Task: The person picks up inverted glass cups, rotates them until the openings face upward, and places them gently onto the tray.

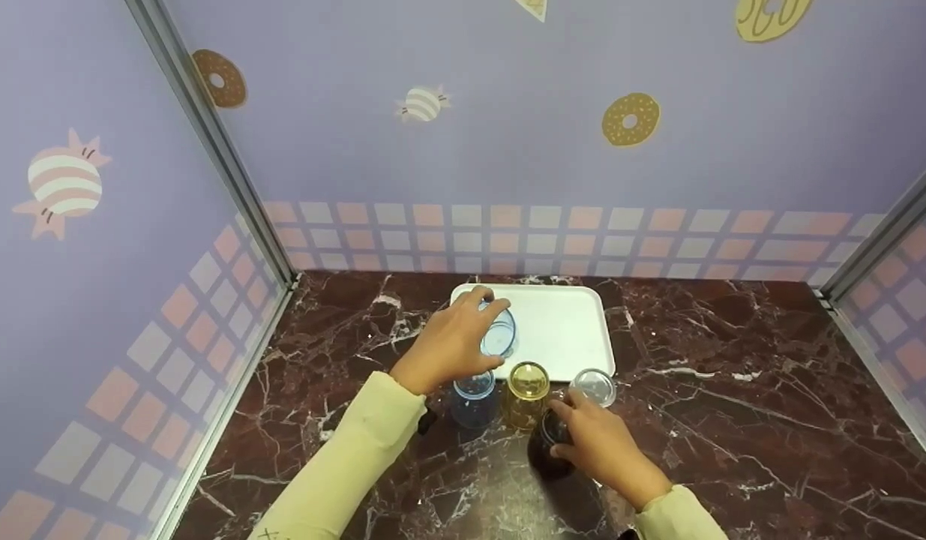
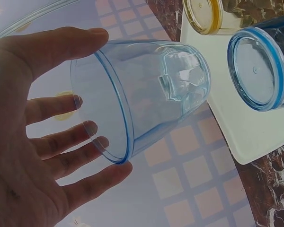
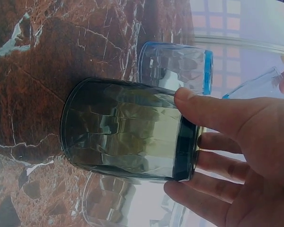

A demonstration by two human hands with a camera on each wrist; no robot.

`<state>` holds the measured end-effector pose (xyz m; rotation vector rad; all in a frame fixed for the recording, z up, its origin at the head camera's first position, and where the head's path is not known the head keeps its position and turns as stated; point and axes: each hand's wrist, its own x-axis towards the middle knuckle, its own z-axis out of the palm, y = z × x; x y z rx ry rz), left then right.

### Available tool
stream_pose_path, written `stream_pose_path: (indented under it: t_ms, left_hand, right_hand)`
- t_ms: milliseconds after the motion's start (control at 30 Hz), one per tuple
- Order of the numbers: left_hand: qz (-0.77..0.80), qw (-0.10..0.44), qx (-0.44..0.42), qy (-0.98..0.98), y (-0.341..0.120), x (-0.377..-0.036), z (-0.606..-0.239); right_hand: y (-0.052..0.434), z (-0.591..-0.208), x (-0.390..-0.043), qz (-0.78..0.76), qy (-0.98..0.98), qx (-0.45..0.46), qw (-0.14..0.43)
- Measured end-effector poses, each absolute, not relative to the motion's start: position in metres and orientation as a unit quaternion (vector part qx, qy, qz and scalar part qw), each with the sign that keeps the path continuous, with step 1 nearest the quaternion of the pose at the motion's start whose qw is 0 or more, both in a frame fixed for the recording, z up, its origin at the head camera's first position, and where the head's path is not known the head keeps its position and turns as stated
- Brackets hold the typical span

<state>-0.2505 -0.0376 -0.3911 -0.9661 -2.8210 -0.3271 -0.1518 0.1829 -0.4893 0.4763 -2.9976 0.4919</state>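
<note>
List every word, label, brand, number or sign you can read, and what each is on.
None can be read.
Left sleeve: dark marks at the picture's edge, too small and cut off to read.
Pale wall triangle: faint mark, unclear whether a numeral.
Dark glass, held blue glass: no lettering visible.

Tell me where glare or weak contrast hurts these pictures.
Head view: grey glare veils the near marble tabletop, while the dark glass nearly blends into it; left wrist view: bright highlights mark the base of the held blue glass; right wrist view: the clear glass looks pale and washed out.
</note>
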Motion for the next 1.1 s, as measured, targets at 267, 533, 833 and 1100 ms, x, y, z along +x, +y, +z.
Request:
stream_pose_path:
  t_ms: [267, 533, 833, 1100]
  left_hand:
    - [-0.105, 0.062, -0.318, -0.940, -0.036, -0.256, -0.392]
    - [-0.104, 0.040, -0.308, -0.945, -0.035, -0.264, -0.393]
    - [-0.109, 0.047, -0.307, -0.944, -0.034, -0.273, -0.398]
    - [-0.109, 0.035, -0.302, -0.946, -0.028, -0.283, -0.405]
  right_hand:
    - [0.184, -0.492, -0.153, 0.164, -0.974, 0.154, 0.031]
    - [0.185, -0.492, -0.153, 0.180, -0.972, 0.151, 0.024]
    - [0.186, -0.488, -0.152, 0.176, -0.972, 0.156, 0.029]
    - [0.185, -0.490, -0.153, 0.179, -0.971, 0.158, 0.023]
